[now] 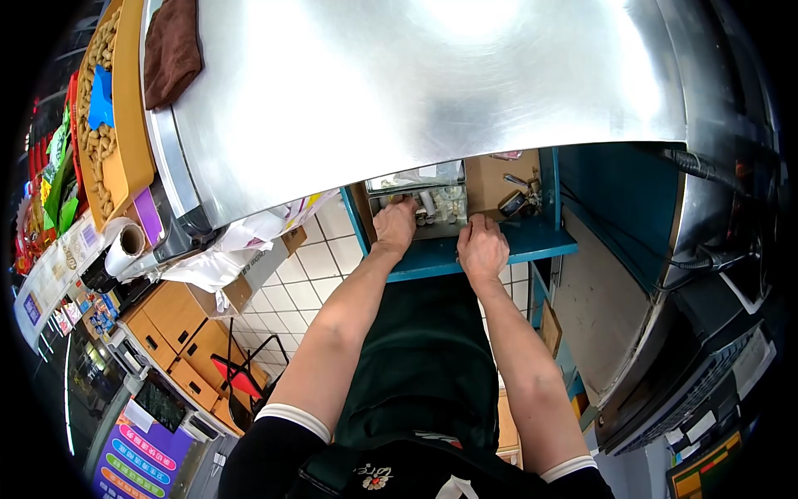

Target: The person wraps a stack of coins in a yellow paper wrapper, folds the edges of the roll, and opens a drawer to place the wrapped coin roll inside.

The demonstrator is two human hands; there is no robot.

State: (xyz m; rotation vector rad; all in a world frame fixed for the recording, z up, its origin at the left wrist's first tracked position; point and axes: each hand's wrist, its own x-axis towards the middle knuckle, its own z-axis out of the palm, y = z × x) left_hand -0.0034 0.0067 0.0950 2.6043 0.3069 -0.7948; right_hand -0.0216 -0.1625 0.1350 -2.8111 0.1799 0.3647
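Observation:
A teal drawer (532, 239) stands pulled out under the steel counter (399, 108). Inside its left part sits a metal tray (432, 231) with coins (450, 218), small clear packets and a white cylindrical roll (428, 202). My left hand (395, 226) reaches into the tray's left side, fingers curled downward among the coins; what the fingertips hold, if anything, is hidden. My right hand (484, 248) is wrapped over the drawer's front edge, fingers bent inward beside the tray. Keys and a round dark item (513, 202) lie in the drawer's right part.
A brown cloth (172, 54) lies on the counter's left end, near a yellow tray (129, 158) of peanuts. White plastic bags (220, 262) hang at the left above a cardboard box (237, 293). Teal panels and cables (706, 169) are at the right.

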